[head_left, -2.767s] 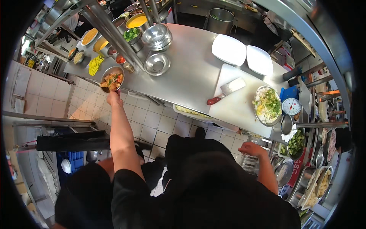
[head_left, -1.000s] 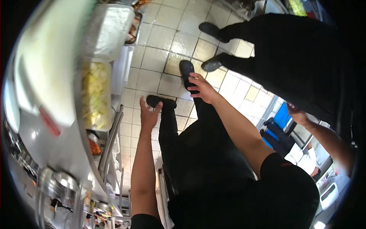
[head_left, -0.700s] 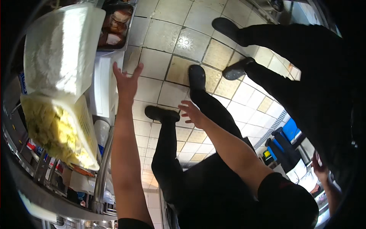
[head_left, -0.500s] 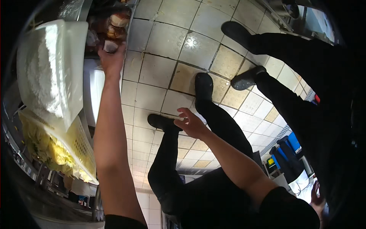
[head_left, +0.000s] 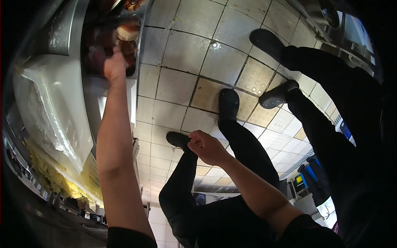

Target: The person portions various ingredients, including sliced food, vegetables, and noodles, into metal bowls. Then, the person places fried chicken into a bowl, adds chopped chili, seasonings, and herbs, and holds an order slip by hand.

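My left hand (head_left: pixel 114 68) reaches into a metal tray (head_left: pixel 141 37) at the far left, its thumb pointing away from me. Its fingers are smeared by motion, so their grip does not show. Around it in the tray lie browned pieces of meat (head_left: pixel 127 32), one with a pale side. A blurred pinkish patch beside the fingers cannot be made out. Above the floor at mid-view, my right hand (head_left: pixel 209 149) is closed, fingers curled toward the thumb. Whatever it may hold is hidden.
A white plastic tub (head_left: pixel 62 99) stands left of my left forearm, with a yellow perforated basket (head_left: pixel 93 182) of pale leafy vegetables nearer. A co-worker's legs and dark shoe (head_left: pixel 275 93) stand on the tiled floor (head_left: pixel 173 82) to the right. Another tray (head_left: pixel 142 9) sits farther off.
My left hand no longer touches the pale-sided piece by the tray's near edge and blurs with motion. My right fingers have curled in; the thin pale thing between them is out of sight.
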`<state>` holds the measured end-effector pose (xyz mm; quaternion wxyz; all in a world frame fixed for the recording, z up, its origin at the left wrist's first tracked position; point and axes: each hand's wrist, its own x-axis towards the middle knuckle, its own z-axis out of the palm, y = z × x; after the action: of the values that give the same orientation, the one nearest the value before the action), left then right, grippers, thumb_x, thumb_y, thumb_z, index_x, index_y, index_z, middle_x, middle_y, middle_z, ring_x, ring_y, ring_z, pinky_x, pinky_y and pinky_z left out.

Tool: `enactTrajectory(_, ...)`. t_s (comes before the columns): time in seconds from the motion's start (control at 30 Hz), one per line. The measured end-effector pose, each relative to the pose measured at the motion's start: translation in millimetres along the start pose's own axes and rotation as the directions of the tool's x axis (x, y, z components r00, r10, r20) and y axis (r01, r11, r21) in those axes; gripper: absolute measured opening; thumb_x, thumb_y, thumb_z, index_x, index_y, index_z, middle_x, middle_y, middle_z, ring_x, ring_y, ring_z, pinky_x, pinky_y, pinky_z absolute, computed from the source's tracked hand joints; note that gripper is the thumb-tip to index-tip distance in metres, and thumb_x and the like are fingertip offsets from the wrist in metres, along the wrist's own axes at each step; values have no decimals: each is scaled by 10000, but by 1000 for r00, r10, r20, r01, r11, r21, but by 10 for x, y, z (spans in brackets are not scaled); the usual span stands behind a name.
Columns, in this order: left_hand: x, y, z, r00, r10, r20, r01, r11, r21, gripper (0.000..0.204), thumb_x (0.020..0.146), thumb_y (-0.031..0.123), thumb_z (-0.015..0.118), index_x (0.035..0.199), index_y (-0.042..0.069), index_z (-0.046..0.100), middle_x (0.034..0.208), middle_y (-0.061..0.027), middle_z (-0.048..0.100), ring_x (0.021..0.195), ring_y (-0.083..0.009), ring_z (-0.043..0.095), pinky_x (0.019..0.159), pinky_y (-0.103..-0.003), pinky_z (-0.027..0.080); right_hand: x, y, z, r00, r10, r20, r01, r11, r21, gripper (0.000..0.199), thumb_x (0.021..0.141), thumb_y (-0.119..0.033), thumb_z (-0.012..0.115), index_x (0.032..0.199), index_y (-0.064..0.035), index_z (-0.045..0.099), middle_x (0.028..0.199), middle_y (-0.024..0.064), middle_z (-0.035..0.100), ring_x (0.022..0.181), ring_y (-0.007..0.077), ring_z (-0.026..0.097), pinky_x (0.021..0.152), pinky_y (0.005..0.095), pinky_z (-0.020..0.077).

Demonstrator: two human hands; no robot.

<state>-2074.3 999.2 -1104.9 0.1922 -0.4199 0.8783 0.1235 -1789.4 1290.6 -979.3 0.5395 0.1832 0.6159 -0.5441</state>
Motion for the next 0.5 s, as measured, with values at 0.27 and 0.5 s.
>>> enactTrajectory(0.27, -418, 273, 79, 799, 487, -351, -592, 740, -320, 899, 769, 279, 857, 1472, -17, 381, 1474, -257, 490, 1393, -384, 458, 1147, -450, 372, 70, 154, -42, 1000, 4, -11, -2, 990, 139, 417, 965, -317, 691, 1276, -60, 586, 1078, 120, 710, 913, 209, 709, 784, 364, 568)
enactTrajectory(0.5, -4444, -2170, 384, 956, 281, 80, -238, 909, -343, 987, 821, 296, 816, 1544, -78, 257, 1508, -325, 387, 1427, -474, 354, 1189, -521, 306, -30, 676, 203, 834, -104, -541, 21, 987, -157, 479, 937, -261, 719, 1322, -26, 556, 1258, 197, 621, 1212, 313, 592, 1032, 416, 472)
